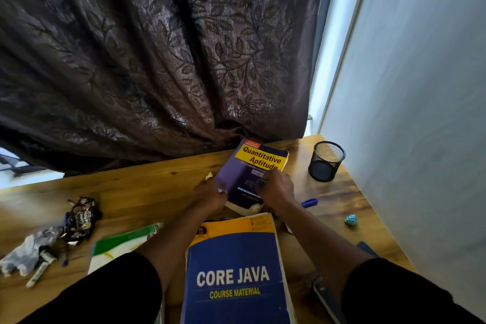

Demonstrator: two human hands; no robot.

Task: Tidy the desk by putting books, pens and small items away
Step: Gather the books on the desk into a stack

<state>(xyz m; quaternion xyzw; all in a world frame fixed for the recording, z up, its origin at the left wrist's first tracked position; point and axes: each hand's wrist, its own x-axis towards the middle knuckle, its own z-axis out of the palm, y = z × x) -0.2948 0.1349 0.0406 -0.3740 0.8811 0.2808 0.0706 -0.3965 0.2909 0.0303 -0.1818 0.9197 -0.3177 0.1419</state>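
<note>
Gripped from both sides by left hand (210, 193) and right hand (276, 188), near end tilted up off desk (157, 179) at 12 o'clock of blue book (236, 271), likely for stacking: purple book (252, 166); mesh cup (326, 160) at 2 o'clock.

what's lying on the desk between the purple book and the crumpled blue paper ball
In the head view, a blue pen lies on the desk between the purple book and the crumpled blue paper ball, just right of the right hand.
</note>
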